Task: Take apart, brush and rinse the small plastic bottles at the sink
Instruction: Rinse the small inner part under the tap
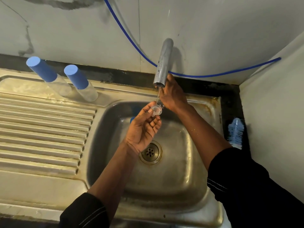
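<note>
Over the middle of the sink basin (181, 170), the left hand (143, 129) is turned palm up and pinches a small clear plastic piece (156, 110) between thumb and forefinger, the other fingers loosely curled. The piece sits right under the thin stream (158, 96) falling from the tap spout (162, 63), open side up, probably so the water runs through it and drops straight into the basin.

The right hand (172, 96) reaches up to the mouth of the spout, back to the camera. Its fingers lie against or behind the metal, and whether they grip anything cannot be told. It may be steadying the spout or working the flow.

Just behind the left hand, something blue (132, 120) lies low in the basin, likely a removed cap, though most of it is hidden. The drain (150, 152) is below the left wrist, and a small piece dropped here could land near it.

Two bottles with blue caps (49, 76) (80, 83) stand close together on the flat back strip of the drainboard (41, 129), well clear of both arms, seemingly waiting their turn. The brush (235, 132) rests on the dark ledge to the right, between the basin rim and the side wall (271, 96). That wall leaves the right arm little room outward. The left side is open across the ribbed drainboard.
</note>
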